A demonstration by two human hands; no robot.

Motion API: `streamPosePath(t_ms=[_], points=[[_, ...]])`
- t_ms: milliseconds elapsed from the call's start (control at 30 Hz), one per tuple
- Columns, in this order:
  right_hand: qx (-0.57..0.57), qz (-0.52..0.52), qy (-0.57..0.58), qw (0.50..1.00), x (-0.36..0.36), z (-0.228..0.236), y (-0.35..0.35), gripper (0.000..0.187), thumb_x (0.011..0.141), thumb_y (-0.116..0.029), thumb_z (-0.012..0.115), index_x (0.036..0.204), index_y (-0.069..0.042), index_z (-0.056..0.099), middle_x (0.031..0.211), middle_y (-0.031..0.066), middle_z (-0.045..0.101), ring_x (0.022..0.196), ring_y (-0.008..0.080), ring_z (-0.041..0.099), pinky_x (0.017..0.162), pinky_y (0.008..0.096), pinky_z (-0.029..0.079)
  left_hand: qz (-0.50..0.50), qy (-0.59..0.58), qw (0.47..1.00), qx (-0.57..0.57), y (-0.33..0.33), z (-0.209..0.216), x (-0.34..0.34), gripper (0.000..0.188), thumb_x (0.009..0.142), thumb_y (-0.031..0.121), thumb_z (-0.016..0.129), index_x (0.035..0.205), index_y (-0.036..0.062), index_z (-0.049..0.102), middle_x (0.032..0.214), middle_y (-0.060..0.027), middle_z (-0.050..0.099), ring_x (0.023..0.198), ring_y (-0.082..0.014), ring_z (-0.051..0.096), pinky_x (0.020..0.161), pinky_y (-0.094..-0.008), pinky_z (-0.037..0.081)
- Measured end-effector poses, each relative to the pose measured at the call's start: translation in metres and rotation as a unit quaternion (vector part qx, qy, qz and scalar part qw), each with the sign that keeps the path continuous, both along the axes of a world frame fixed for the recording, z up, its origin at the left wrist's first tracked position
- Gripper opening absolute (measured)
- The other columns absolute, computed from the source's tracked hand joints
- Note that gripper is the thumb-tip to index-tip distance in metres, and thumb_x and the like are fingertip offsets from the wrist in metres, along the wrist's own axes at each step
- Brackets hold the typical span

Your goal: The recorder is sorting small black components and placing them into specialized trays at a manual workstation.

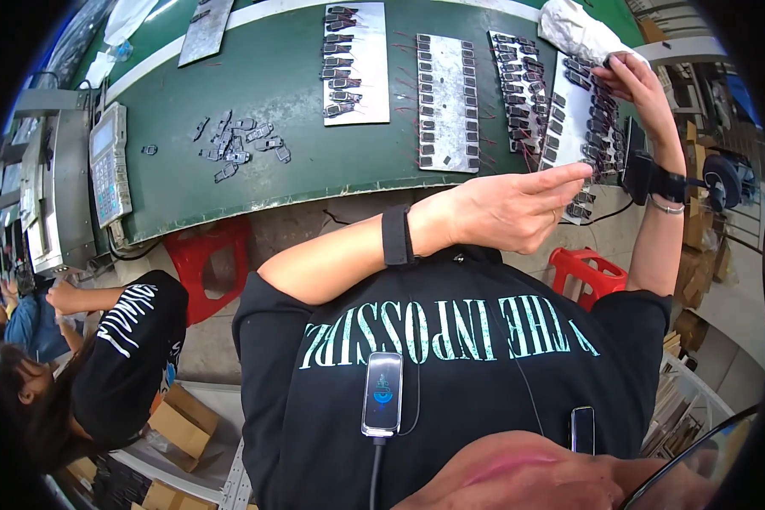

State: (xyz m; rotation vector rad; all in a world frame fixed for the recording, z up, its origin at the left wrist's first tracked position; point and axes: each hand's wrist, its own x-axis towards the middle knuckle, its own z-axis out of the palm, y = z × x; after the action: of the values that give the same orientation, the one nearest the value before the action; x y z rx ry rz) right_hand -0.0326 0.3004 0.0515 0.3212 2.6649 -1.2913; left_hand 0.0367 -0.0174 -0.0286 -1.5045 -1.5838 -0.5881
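A white board [575,104] bearing rows of small black rectangular parts with thin wires lies at the right of the green table, tilted and reaching past its near edge. My right hand [639,85] is over its far right corner, thumb and fingers pinched on a small black part [608,62]. Across the board's near end reaches my left hand [518,211], its index finger stretched forward and the other fingers curled. Its fingertips come together beside the parts at the board's right side; whatever they pinch is too small to make out.
More part-covered boards stand leftward: one close by [518,93], one in the middle [448,106], another farther left [370,64]. Loose dark parts [242,140] lie in a pile near a keypad device [109,166]. White cloth [582,32] sits behind. Red stools [208,268] and a seated person [132,365] are below left.
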Motion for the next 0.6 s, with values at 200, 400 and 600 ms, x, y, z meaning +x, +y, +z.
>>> streamPosePath(t_ms=[200,400,600], points=[[-0.027,0.015,0.006,0.999,0.004,-0.020,0.032,0.034,0.105,-0.034,0.055,0.123,-0.006,0.059,0.111,0.0052,0.074,0.094,0.0084,0.067,0.083,0.0221,0.049,-0.036,0.015,0.999,0.006,-0.004,0.004,0.003,0.033,0.064,0.017,0.058,0.083,-0.0030,0.076,0.102,-0.0176,0.073,0.114,-0.0313,0.064,0.122,-0.0494,0.031],[-0.061,0.072,-0.022,0.995,-0.030,-0.035,0.037,0.039,0.104,-0.033,0.057,0.130,-0.004,0.057,0.112,0.0074,0.073,0.098,0.0119,0.068,0.082,0.0230,0.049,0.026,0.055,0.998,0.021,-0.021,0.007,-0.001,0.021,0.063,0.015,0.059,0.070,0.0027,0.075,0.078,-0.0081,0.071,0.103,-0.0270,0.065,0.121,-0.0518,0.032],[-0.108,0.032,-0.028,0.993,-0.049,-0.044,0.018,0.030,0.105,-0.032,0.054,0.123,-0.007,0.058,0.111,0.0056,0.071,0.102,0.0104,0.067,0.084,0.0221,0.048,0.009,0.033,0.999,0.001,-0.040,0.009,-0.001,0.021,0.062,0.013,0.059,0.071,0.0017,0.074,0.080,-0.0078,0.072,0.107,-0.0292,0.065,0.122,-0.0522,0.030]])
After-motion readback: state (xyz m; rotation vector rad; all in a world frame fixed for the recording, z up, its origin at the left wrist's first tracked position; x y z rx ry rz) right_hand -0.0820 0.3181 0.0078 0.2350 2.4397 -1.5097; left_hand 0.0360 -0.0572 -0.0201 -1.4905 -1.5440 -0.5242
